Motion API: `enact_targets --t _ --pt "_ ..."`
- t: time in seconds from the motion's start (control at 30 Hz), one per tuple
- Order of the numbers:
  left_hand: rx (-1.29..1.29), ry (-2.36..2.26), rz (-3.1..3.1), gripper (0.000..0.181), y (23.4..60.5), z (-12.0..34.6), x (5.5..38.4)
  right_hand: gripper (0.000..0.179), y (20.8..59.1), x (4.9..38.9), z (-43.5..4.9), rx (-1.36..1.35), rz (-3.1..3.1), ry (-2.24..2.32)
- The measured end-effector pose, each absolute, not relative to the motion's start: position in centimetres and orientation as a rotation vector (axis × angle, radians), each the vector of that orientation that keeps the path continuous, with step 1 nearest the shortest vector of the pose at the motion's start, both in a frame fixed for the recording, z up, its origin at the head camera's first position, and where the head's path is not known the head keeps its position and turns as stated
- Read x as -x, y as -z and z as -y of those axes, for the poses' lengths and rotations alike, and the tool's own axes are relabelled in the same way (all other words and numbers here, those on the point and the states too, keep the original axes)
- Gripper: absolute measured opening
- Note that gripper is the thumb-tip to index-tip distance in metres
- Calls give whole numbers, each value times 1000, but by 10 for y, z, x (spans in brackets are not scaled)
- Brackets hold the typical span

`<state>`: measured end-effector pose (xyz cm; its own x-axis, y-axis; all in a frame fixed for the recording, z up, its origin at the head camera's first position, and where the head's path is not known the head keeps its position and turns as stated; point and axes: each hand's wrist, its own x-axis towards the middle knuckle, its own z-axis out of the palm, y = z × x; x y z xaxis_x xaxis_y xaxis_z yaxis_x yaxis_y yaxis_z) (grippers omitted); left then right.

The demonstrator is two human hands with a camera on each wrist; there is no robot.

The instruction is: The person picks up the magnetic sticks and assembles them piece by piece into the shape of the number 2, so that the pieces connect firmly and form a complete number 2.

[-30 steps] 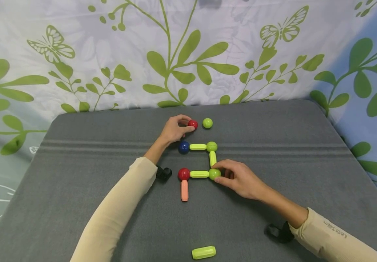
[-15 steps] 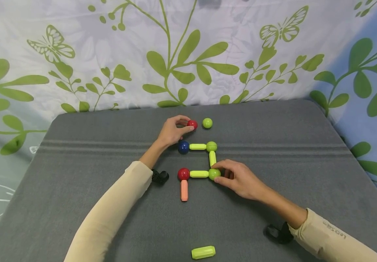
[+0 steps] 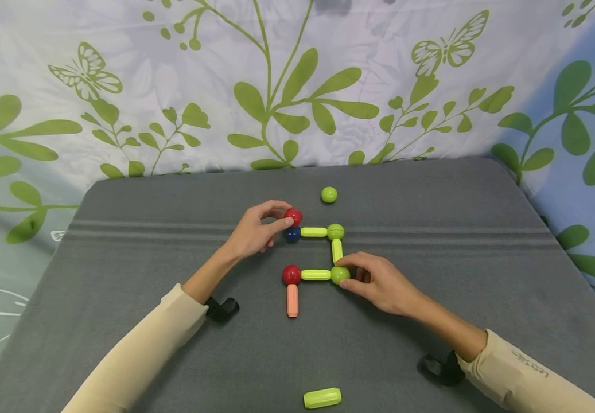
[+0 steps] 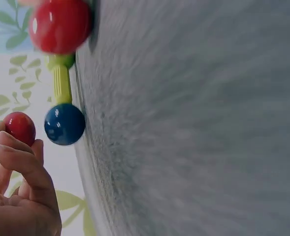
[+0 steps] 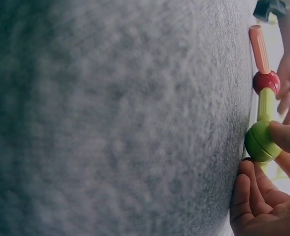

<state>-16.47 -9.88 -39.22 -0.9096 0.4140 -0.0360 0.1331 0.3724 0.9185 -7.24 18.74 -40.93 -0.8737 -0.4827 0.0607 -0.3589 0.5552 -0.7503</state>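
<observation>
My left hand (image 3: 256, 230) pinches a red ball (image 3: 294, 216) between thumb and fingers, above the table. In the head view that ball overlaps the top of a blue ball (image 3: 292, 234); the left wrist view shows a gap between them. A chain of balls and ribbed rods lies on the cloth. From the blue ball a yellow-green rod (image 3: 314, 232) leads to a green ball (image 3: 335, 232), then another rod (image 3: 337, 250) to the near green ball (image 3: 339, 275). My right hand (image 3: 380, 282) pinches that near ball. A further rod (image 3: 315, 275), a second red ball (image 3: 291, 274) and a salmon rod (image 3: 292, 301) end the chain.
A loose green ball (image 3: 329, 195) lies at the back of the grey table (image 3: 462, 229). One loose yellow-green rod (image 3: 322, 398) lies near the front. A leaf-patterned curtain (image 3: 183, 74) hangs behind the table's far edge.
My left hand has carried the red ball from beside the loose green ball toward me and slightly left, to over the blue ball. The right hand stays on the near green ball.
</observation>
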Motion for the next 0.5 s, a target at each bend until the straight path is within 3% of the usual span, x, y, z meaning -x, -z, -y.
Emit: enact_targets --t 0.5 --pt "-571 -1488 -2168 28 382 141 89 31 410 73 -189 710 -2619 1220"
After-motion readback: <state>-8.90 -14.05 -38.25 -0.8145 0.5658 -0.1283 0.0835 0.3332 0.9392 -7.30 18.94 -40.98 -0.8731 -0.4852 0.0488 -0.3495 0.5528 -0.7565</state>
